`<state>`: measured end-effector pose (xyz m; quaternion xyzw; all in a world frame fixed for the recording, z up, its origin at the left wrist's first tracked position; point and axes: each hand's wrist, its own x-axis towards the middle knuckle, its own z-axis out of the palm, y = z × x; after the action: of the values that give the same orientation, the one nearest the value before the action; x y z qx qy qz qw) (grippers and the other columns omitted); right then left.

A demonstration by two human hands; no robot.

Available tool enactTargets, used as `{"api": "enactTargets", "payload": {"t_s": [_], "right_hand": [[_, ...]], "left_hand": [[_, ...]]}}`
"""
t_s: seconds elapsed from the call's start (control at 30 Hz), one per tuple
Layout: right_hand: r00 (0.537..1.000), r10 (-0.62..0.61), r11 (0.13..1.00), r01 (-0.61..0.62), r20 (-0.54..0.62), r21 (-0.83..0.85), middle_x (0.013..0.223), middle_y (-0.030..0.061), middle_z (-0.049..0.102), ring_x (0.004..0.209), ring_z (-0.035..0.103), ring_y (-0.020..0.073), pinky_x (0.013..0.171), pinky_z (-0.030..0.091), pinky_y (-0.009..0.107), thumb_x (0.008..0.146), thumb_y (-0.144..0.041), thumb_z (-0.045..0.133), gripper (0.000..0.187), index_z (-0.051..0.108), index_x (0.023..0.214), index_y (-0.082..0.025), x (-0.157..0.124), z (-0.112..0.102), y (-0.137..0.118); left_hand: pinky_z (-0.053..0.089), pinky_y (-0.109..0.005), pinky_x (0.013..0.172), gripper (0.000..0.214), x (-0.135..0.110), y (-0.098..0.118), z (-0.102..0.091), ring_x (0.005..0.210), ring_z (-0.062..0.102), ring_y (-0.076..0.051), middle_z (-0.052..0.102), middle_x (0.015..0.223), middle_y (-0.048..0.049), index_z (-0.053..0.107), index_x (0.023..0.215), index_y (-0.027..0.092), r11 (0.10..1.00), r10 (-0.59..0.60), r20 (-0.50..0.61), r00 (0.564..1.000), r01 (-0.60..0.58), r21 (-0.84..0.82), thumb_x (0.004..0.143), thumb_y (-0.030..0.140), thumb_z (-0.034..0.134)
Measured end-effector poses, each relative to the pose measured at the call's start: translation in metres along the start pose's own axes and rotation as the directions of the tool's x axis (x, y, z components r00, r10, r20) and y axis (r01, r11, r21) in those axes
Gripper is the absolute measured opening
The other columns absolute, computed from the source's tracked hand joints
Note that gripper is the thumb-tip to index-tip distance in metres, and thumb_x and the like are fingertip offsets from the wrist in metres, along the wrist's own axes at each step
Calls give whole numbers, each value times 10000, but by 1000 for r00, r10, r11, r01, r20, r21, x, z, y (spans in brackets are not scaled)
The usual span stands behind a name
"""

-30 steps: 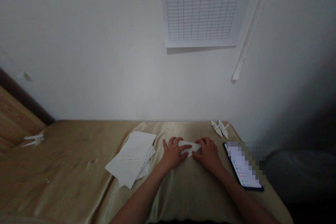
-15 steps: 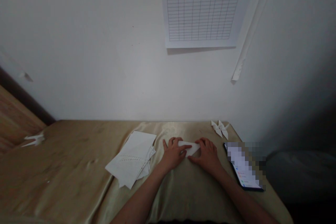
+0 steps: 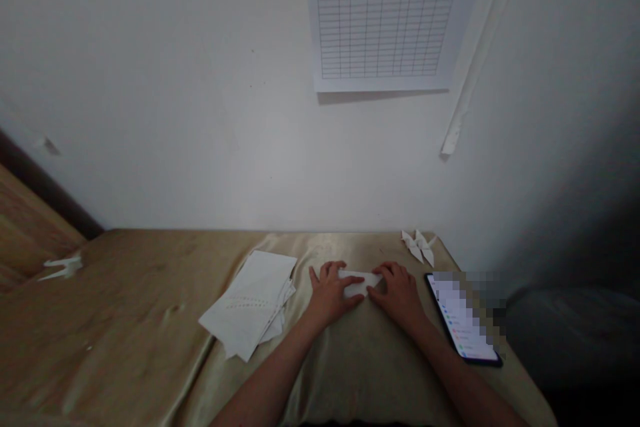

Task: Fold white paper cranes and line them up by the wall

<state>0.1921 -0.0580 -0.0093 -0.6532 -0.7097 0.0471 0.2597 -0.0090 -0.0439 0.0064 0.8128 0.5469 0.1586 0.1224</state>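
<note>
— Which step is in hand?
— A small white paper (image 3: 371,277) is held down on the tabletop (image 3: 370,373) between the left hand (image 3: 331,295) and the right hand (image 3: 397,295), right of the middle and nearer the far edge than the near one. By all appearances, a fold is being lined up or pressed.
— And the fingers?
— On the left, the index finger is laid across the paper and the thumb is set narrowly apart from it, so that one end is held. On the right, the other end is gripped between thumb and fingers. The creases are too dim and small to be told with certainty.
— What is called for next?
— Probably an even pressure, with both ends kept pinned.
— How is the surface laid out?
— It is covered with a gold satin cloth (image 3: 145,320), and its far edge is set against a white wall (image 3: 200,113). Left of the hands, a stack of white sheets (image 3: 250,300) is loosely spread. Near the far right corner, folded paper shapes (image 3: 423,251) are placed; along the right edge, a lit phone (image 3: 463,333) is laid. By the left edge, a white scrap (image 3: 70,267) is seen.
— And the room?
— A printed chart (image 3: 385,27) is fixed on the wall; the right side is lost in shadow.
</note>
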Motion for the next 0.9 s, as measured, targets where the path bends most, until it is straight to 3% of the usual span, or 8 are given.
{"api": "enactTargets", "payload": {"t_s": [0.27, 0.43, 0.67, 0.9], "right_hand": [[1000, -18, 1000, 18, 24, 4, 1159, 63, 629, 1129, 542, 251, 947, 378, 382, 860, -268, 576, 222, 677, 1056, -255, 5, -3, 7], [999, -2, 1000, 3, 42, -29, 1142, 54, 639, 1112, 545, 236, 930, 380, 361, 889, -203, 509, 252, 696, 1047, -263, 9, -6, 8], [999, 30, 996, -26, 41, -79, 1144, 61, 640, 1111, 536, 239, 905, 374, 353, 900, -144, 447, 323, 703, 1051, -270, 10, -5, 5], [997, 45, 996, -41, 58, -80, 1138, 47, 633, 1093, 531, 232, 865, 364, 338, 899, -128, 436, 350, 701, 1056, -294, 13, -5, 6]], "left_hand": [[-1, -750, 1111, 462, 3, 0, 2, 1402, 294, -361, 437, 1489, 1, 657, 1169, 541, 1000, -27, 6, 1000, 27, -1, 721, 583, 758], [-6, -754, 1109, 469, 2, 0, 0, 1415, 284, -376, 431, 1500, 5, 656, 1178, 534, 1000, -24, 23, 999, 24, 1, 722, 558, 763], [-31, -760, 1102, 616, 2, -3, -3, 1451, 229, -416, 381, 1550, -4, 615, 1233, 546, 1000, -21, 88, 996, 22, -5, 647, 656, 769], [-35, -760, 1101, 561, 3, -4, -1, 1458, 222, -406, 376, 1555, -3, 617, 1230, 547, 1000, -14, 90, 996, 15, -11, 692, 653, 737]]}}
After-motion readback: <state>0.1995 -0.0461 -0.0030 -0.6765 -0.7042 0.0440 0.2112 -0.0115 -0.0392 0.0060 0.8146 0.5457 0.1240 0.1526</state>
